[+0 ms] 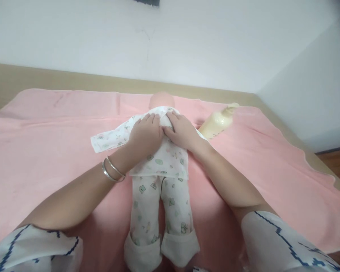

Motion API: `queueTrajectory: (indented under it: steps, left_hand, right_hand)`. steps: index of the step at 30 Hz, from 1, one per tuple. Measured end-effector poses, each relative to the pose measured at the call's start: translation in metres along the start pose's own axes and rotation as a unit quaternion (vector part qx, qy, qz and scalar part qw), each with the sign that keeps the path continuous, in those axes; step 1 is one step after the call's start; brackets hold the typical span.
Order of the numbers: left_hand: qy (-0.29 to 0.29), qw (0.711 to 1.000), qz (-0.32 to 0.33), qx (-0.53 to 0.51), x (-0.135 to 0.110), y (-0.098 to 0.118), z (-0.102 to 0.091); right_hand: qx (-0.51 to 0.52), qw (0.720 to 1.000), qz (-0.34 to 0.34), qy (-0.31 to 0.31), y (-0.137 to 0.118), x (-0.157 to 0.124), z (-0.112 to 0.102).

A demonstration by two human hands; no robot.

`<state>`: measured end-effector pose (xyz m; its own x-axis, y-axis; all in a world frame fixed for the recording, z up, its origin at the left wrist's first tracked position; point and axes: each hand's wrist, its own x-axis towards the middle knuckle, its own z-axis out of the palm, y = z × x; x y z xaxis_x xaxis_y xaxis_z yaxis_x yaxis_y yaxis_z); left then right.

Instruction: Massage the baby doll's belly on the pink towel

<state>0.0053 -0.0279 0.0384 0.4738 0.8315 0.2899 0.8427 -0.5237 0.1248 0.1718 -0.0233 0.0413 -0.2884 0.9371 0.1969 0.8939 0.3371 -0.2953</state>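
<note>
Pink cloth, a doll lying on it
The doll wears a printed shirt and trousers. The left hand and right hand rest side by side on the shirt's upper part, fingers bent; I cannot tell whether they pinch fabric. A bottle is near the right hand; bangles circle the left wrist.

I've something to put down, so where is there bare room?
The pink cloth is bare left of the doll's sleeve and right of the bottle. It is crowded between, where the left hand and right hand rest on the patterned top.
</note>
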Motion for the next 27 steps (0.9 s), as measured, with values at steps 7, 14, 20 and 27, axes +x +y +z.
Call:
queueTrajectory:
  steps: [7,14,20,27]
  left_hand:
    - [-0.037,0.997,-0.008,-0.061,0.011,-0.006,-0.005]
    - [-0.021,0.985,-0.057,-0.160,0.020,-0.016,-0.005]
    - [0.010,0.987,-0.032,-0.157,0.018,-0.019,0.002]
    - [-0.005,0.990,-0.040,-0.138,0.020,-0.021,0.001]
  right_hand:
    - [-0.034,0.998,-0.048,0.023,-0.007,-0.006,0.002]
    - [-0.022,0.995,-0.078,0.058,-0.016,-0.013,0.008]
    - [-0.017,0.998,-0.040,0.038,-0.008,-0.006,0.007]
    - [0.011,0.999,-0.030,0.004,-0.008,-0.004,-0.002]
